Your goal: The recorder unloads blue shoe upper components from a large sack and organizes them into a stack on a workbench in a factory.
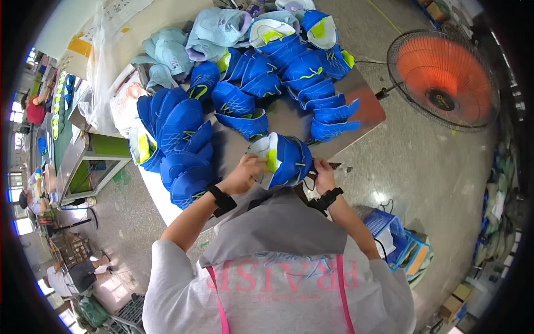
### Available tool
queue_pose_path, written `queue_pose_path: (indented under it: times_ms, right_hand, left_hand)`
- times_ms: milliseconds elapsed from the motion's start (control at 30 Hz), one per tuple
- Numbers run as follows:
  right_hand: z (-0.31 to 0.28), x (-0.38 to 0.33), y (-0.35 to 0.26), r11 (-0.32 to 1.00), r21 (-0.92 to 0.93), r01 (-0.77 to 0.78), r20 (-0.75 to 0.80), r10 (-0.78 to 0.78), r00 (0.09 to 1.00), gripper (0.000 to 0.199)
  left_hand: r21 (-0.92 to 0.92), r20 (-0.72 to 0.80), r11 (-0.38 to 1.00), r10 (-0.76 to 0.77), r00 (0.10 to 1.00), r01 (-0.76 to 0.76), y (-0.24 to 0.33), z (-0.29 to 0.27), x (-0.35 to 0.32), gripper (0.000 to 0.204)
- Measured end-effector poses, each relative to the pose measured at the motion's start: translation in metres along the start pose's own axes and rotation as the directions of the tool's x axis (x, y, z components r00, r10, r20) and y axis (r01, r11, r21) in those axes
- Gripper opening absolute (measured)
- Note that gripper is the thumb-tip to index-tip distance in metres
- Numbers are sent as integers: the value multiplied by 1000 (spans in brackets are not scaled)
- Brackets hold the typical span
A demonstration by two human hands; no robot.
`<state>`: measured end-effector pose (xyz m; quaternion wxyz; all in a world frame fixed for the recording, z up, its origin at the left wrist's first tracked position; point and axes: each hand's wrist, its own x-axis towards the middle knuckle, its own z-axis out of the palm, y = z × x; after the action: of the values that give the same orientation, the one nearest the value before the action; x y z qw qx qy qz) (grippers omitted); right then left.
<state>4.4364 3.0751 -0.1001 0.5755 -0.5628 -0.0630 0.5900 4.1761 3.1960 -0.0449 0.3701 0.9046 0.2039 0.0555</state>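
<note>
A blue shoe upper (290,160) with a white and neon-yellow lining is held up at the table's near edge, in front of my grey apron. My left hand (246,173) has its fingers curled at the upper's pale left edge, pinching it. At the opposite side my right hand (324,176) is closed, its fingertips beside the blue edge. A thin dark thing shows below those fingers, and what they grip is too small to make out. Overlapping blue shoe uppers (177,125) lie in a row on the left, and more blue uppers (303,72) curve round the back and right.
Pale-blue shoe uppers (214,34) are heaped at the table's far side. A large orange fan (443,80) stands to the right of the metal tabletop (364,106). Blue crates (386,228) sit on the floor at lower right. Other people work far left.
</note>
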Motion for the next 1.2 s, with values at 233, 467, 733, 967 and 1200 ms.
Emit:
queue_pose_path:
  times_ms: [233, 467, 733, 967, 1200]
  right_hand:
    - [19, -9, -7, 968, -102, 227, 138, -213, 967, 11]
    - [14, -20, -23, 981, -162, 105, 174, -76, 982, 13]
    - [-3, -9, -9, 988, -151, -28, 119, 46, 992, 14]
    - [-6, 0, -1, 990, -131, 55, 93, -43, 995, 11]
    - [9, 9, 6, 976, 214, 39, -6, -39, 999, 11]
  left_hand:
    - [-844, 234, 286, -564, 792, 453, 58, -25, 33, 41]
    - [-836, 91, 422, -524, 847, 351, 50, -1, 30, 36]
    - [-402, -455, 871, -458, 764, 283, 79, -15, 37, 53]
    - [-414, -331, 777, -613, 717, 474, 33, 6, 59, 49]
    - [-658, 81, 561, -610, 788, 502, 20, 33, 88, 41]
